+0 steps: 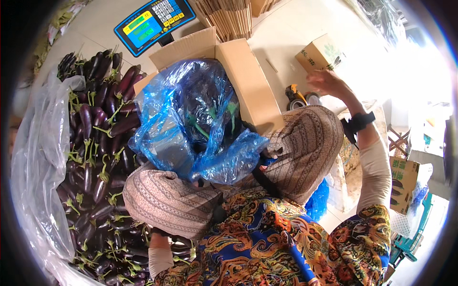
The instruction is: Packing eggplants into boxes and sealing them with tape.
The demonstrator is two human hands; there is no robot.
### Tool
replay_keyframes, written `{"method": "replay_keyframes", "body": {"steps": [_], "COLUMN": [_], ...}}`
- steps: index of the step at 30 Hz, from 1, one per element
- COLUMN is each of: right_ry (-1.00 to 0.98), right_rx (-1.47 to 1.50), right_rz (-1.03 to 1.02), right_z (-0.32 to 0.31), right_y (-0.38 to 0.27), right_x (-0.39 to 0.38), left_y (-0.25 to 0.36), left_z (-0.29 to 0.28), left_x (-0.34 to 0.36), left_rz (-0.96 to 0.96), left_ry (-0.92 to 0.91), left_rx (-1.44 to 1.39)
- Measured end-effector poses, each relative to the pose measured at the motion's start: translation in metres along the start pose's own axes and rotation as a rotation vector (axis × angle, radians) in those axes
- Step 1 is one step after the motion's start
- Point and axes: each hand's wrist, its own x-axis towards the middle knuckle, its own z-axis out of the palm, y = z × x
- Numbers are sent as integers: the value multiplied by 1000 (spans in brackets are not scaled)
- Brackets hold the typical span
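Note:
My right hand (325, 82) reaches out past the box's right side, fingers apart and slightly curved, holding nothing, above a yellow-and-black tape dispenser (294, 95) and near a small carton (315, 55). My left wrist (160, 243) shows low beside my left knee; that hand is mostly hidden among the eggplants. Between my bent knees stands an open cardboard box (250, 83), with a blue plastic liner (219, 159) folded loosely over its contents; green stems and dark shapes show through it.
Many eggplants (95, 190) lie at the left, beside clear plastic sheeting (36, 157). A digital scale (152, 26) and flattened cardboard (224, 16) are at the top. At the right are a printed carton (400, 186), teal equipment (412, 233) and blue plastic (317, 200).

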Motion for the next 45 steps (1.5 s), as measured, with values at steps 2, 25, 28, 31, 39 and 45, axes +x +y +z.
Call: {"method": "replay_keyframes", "body": {"steps": [2,25,28,31,39,45], "right_ry": [91,98,-55,215,-53,-238], "right_rx": [42,-177,-327,-409,-351,-517], "right_rz": [2,-858,-800,-1186,-1230,-1023], "right_z": [3,126,159,183,216,205], "right_y": [10,-184,-192,-176,-156,-165], "right_x": [-11,72,76,65,55,39], "left_y": [18,96,77,77,136,124], "left_z": [-5,243,266,258,198,233], "left_x": [-20,85,70,64,29,40], "left_rz": [30,870,720,785,625,189], "left_ry": [-8,-337,-385,-485,-127,-518], "left_rx": [53,1769,1809,1688,1932,1605]}}
